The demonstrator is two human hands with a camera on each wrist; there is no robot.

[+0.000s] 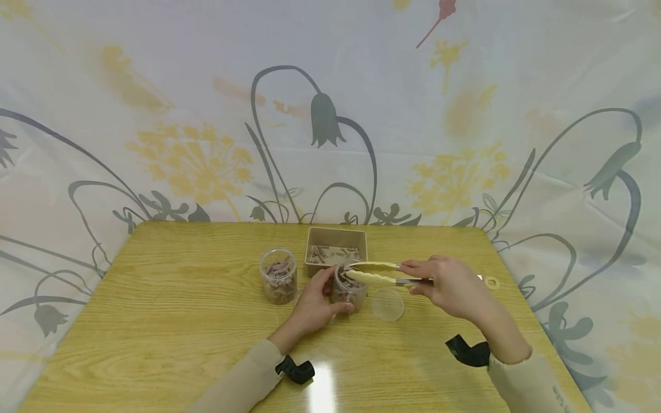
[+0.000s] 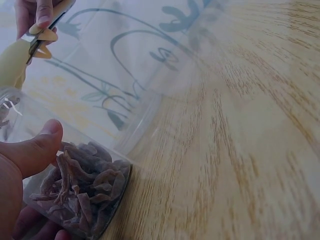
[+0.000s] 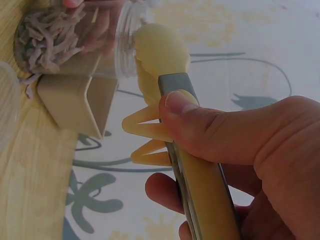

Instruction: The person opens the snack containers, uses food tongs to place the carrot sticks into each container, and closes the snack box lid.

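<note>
My left hand (image 1: 312,310) grips a clear jar (image 1: 349,299) standing upright on the table, thumb and fingers around its side. Greyish-brown dried strips (image 2: 90,187) fill the jar's lower part. My right hand (image 1: 454,287) holds yellow-tipped tongs (image 1: 374,279) by their metal arms, thumb on one side. The tong tips are at the jar's mouth, one slightly above the other; whether they pinch a strip is too small to tell. Behind the jar stands a beige rectangular box (image 1: 310,267) with a few strips on its bottom.
A second clear jar (image 1: 279,284) with similar strips stands left of my left hand. A round translucent lid (image 1: 388,304) lies flat right of the held jar. One loose strip (image 3: 28,89) lies near the box. The patterned cloth (image 1: 330,172) hangs behind the wooden table (image 1: 181,304).
</note>
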